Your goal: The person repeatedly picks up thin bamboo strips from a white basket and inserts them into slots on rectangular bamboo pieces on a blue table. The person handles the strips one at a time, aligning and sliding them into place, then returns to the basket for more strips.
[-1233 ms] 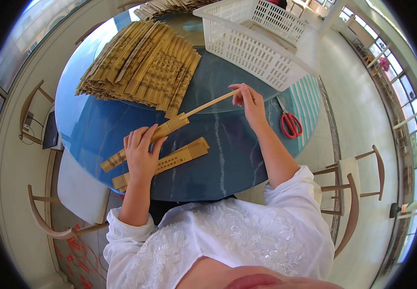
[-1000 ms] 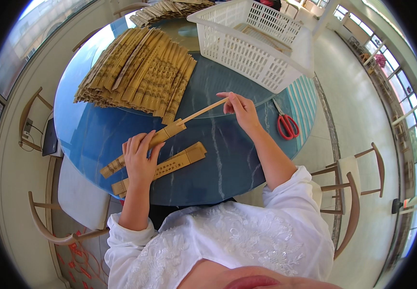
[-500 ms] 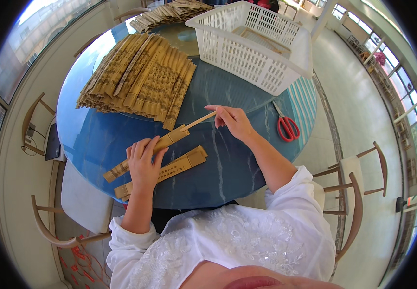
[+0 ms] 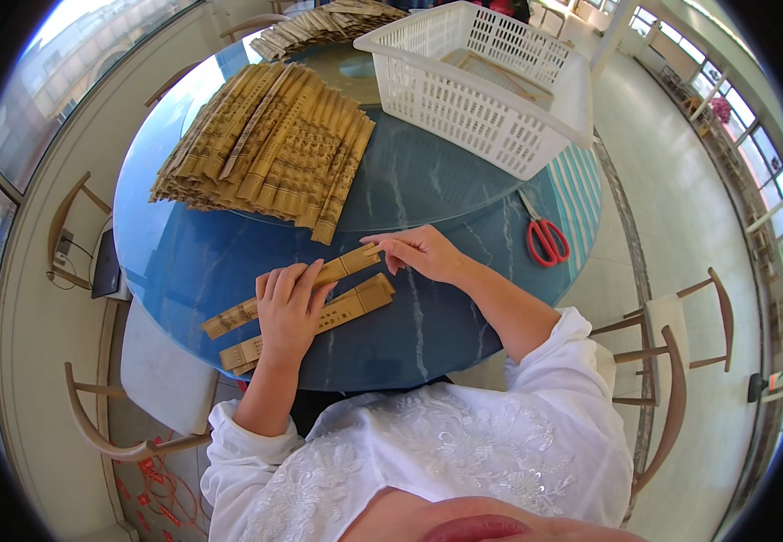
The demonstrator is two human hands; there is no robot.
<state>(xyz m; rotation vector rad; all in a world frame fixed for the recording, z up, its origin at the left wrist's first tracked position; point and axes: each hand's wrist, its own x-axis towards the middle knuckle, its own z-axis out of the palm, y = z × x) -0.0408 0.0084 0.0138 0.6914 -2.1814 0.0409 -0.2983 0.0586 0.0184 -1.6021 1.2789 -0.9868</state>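
My left hand (image 4: 288, 312) is closed around a long, narrow gold-brown paper sleeve (image 4: 348, 263), which lies slanted just above the blue table. At the sleeve's upper right end, my right hand (image 4: 422, 254) has its thumb and fingers pinched together. A thin, pale wooden stick goes into that end; almost all of it is now hidden by the sleeve and my fingers. Beneath my left wrist a few more printed sleeves (image 4: 355, 304) lie stacked on the table. Beyond my hands spreads a large heap of the same sleeves (image 4: 269, 144).
A white slotted plastic basket (image 4: 477, 107) stands at the back right. Red-handled scissors (image 4: 547, 242) lie right of my right hand. Another pile of sleeves (image 4: 323, 29) sits at the far side of the round glass-topped table (image 4: 183, 262). Wooden chairs (image 4: 671, 397) surround it.
My right hand has moved down and left to the sleeve's end. The wooden stick, which stuck out long before, has slid into the sleeve. My left hand keeps its hold.
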